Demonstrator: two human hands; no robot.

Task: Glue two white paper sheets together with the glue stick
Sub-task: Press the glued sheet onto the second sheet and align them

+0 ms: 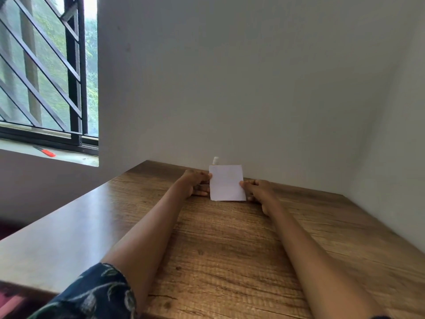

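left hand point(195, 184) and right hand point(256, 188) pinching upright white paper point(226, 183) on wooden counter point(218, 249), glue stick point(215, 160) half hidden behind it, orange cutter point(46, 151) on window sill point(69, 157)

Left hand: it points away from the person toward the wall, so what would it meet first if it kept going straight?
Probably the wall. The left hand, pinching the white paper, sits near it; the glue stick seems slightly right of its path, though depth is unclear.

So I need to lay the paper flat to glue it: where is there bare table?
Bare wood lies between the forearms, from the near edge up to the paper, and on the table left of the left hand and right of the right hand. It is crowded only at the far wall, where both hands hold the paper in front of the glue stick.
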